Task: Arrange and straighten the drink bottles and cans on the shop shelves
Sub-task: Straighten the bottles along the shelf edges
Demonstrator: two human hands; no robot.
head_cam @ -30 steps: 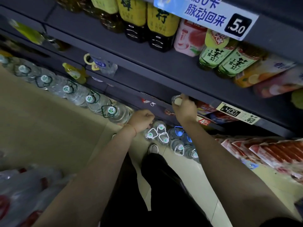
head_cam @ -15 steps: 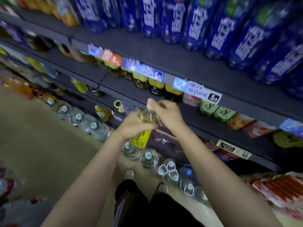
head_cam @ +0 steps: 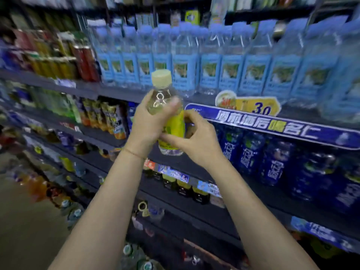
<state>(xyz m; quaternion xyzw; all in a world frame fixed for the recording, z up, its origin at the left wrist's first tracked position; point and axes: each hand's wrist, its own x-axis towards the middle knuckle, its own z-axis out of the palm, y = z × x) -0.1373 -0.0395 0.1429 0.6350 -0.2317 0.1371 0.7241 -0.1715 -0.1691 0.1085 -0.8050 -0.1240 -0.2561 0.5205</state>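
— Bottle (head_cam: 165,106)?
— Small, clear plastic, pale yellowish drink inside, cream screw cap (head_cam: 161,78) on top, bright yellow label round the middle. Upright, held in the air in front of the shelves, level with the edge below the row of light-blue water bottles (head_cam: 210,61).
— Between the hands how?
— Wrapped at the shoulder by the left hand (head_cam: 148,121), thumb across the front. Lower down, pinched at the label by the right hand (head_cam: 196,139), thumb in front, fingertips (head_cam: 190,115) behind.
— Fingers?
— Both sets curled and clamped on the bottle. Base bare below them.
— Behind?
— Dark-blue bottles (head_cam: 272,162) under a blue banner (head_cam: 272,123), blurred.
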